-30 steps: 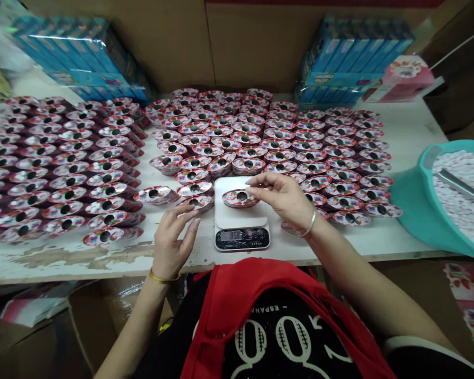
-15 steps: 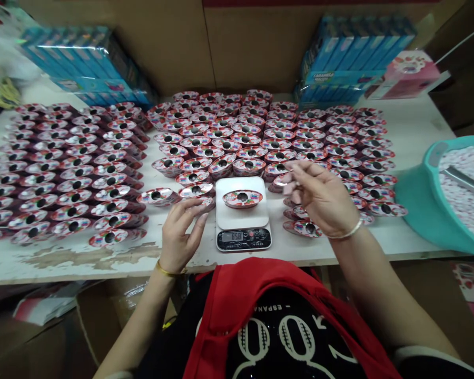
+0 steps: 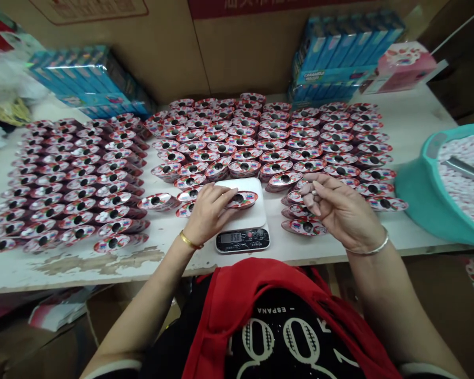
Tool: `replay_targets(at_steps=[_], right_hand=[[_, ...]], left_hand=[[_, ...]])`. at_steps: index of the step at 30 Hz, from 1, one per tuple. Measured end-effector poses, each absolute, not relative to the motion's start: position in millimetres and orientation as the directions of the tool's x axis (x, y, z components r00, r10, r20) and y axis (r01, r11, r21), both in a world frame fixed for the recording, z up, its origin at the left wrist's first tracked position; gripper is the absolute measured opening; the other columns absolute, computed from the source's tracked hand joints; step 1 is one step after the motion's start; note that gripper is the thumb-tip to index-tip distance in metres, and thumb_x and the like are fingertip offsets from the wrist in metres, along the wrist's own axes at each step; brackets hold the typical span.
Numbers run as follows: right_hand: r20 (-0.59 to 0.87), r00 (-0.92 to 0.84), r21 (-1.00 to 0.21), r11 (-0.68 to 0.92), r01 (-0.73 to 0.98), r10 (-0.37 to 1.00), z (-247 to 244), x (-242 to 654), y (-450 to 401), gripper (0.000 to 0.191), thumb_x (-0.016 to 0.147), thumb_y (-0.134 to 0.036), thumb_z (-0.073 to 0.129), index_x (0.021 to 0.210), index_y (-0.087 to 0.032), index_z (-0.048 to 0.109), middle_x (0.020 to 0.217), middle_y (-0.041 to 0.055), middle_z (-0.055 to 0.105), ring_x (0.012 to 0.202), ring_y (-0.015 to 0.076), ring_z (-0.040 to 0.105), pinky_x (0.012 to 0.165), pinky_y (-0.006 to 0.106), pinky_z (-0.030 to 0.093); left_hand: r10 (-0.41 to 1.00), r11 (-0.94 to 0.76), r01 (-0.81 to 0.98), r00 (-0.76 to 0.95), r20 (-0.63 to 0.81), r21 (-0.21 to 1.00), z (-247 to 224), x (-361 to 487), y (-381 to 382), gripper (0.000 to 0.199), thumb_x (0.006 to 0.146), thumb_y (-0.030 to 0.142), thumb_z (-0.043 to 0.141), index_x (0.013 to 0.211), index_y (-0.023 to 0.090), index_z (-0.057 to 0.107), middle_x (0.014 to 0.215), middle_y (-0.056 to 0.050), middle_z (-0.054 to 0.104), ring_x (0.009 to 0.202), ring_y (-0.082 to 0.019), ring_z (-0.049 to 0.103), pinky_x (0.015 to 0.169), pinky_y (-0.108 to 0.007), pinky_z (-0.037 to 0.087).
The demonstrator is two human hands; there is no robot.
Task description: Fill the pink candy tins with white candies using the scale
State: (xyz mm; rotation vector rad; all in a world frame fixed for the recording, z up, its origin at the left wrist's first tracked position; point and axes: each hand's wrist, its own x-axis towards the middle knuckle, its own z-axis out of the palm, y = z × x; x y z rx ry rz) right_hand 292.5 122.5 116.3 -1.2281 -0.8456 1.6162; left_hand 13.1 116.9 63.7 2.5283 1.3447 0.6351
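Teal basin (image 3: 413, 197) of white candies (image 3: 468, 168), right fingers (image 3: 308, 185) pinching one, left fingers (image 3: 226, 193) together on printed tray (image 3: 245, 200)

Oval cups (image 3: 243, 168) hem the scale (image 3: 248, 218) except its front.

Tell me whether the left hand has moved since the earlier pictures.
Yes: the left hand has moved right, from beside the scale to over its platform.

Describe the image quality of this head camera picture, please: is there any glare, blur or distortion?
In the head view, the wide lens bends the table's front edge; the shrink wrap on the blue cartons shows bright glare; the white plastic bag at the upper left looks blurred; and the digits on the digital scale's display appear small and soft.
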Motion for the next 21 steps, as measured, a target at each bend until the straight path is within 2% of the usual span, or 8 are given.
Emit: replay_targets(at_steps=[4, 7, 11, 15, 18, 21], right_hand=[[-0.350, -0.058, -0.899, -0.352, -0.260, 0.935, 117.4, 295.2, 123.2, 0.017, 0.080, -0.031, 0.066, 0.094, -0.021, 0.063, 0.082, 0.0020, 0.061, 0.058, 0.0080, 0.050, 0.043, 0.016, 0.039], [-0.385, -0.032, -0.875, -0.376, -0.306, 0.922, 115.3, 300.1, 125.5, 0.012, 0.081, -0.028, 0.066, 0.090, -0.021, 0.065, 0.085, 0.0024, 0.062, 0.064, 0.0080, 0.054, 0.046, 0.014, 0.043], [-0.398, 0.011, -0.865, -0.372, -0.338, 0.917, 115.7, 304.3, 127.9, 0.012, 0.080, -0.018, 0.063, 0.091, -0.022, 0.067, 0.090, 0.0015, 0.063, 0.081, 0.0095, 0.061, 0.061, 0.014, 0.052], [-0.382, 0.054, -0.883, -0.347, -0.315, 0.923, 119.3, 307.3, 127.8, 0.013, 0.080, -0.016, 0.063, 0.090, -0.023, 0.068, 0.092, 0.0022, 0.065, 0.090, 0.0118, 0.063, 0.068, 0.017, 0.054], [-0.374, 0.085, -0.892, -0.333, -0.307, 0.924, 120.3, 309.5, 126.9, 0.009, 0.080, -0.020, 0.067, 0.089, -0.024, 0.068, 0.090, 0.0023, 0.066, 0.088, 0.0124, 0.063, 0.065, 0.017, 0.053], [-0.384, 0.103, -0.894, -0.342, -0.290, 0.918, 119.7, 310.8, 125.9, 0.005, 0.079, -0.024, 0.069, 0.084, -0.024, 0.067, 0.085, 0.0012, 0.065, 0.076, 0.0119, 0.061, 0.057, 0.019, 0.051]], left_hand=[[0.846, -0.530, 0.740, 0.427, 0.319, 0.414, 74.5, 0.4, 117.0, 0.056, 0.084, 0.042, 0.061, 0.135, 0.024, 0.043, 0.124, -0.011, 0.057, 0.116, -0.025, 0.052, 0.106, -0.048, 0.036], [0.865, -0.473, 0.760, 0.305, 0.399, 0.446, 86.0, -11.9, 113.8, 0.046, 0.086, 0.035, 0.060, 0.130, 0.025, 0.049, 0.123, -0.009, 0.058, 0.116, -0.023, 0.053, 0.101, -0.042, 0.042], [0.871, -0.386, 0.799, 0.153, 0.466, 0.460, 94.5, -25.0, 110.6, 0.032, 0.088, 0.030, 0.057, 0.120, 0.024, 0.057, 0.117, -0.007, 0.061, 0.111, -0.020, 0.056, 0.097, -0.038, 0.046], [0.877, -0.347, 0.818, 0.108, 0.469, 0.459, 93.1, -32.3, 109.4, 0.029, 0.087, 0.031, 0.058, 0.115, 0.024, 0.059, 0.115, -0.006, 0.062, 0.109, -0.020, 0.058, 0.098, -0.039, 0.046], [0.881, -0.339, 0.822, 0.106, 0.462, 0.458, 90.6, -33.5, 109.3, 0.028, 0.087, 0.032, 0.058, 0.114, 0.024, 0.059, 0.114, -0.006, 0.062, 0.109, -0.020, 0.058, 0.097, -0.039, 0.047], [0.886, -0.335, 0.822, 0.109, 0.451, 0.460, 89.7, -31.6, 109.6, 0.027, 0.088, 0.032, 0.058, 0.114, 0.024, 0.060, 0.113, -0.007, 0.062, 0.108, -0.020, 0.058, 0.096, -0.039, 0.047]])
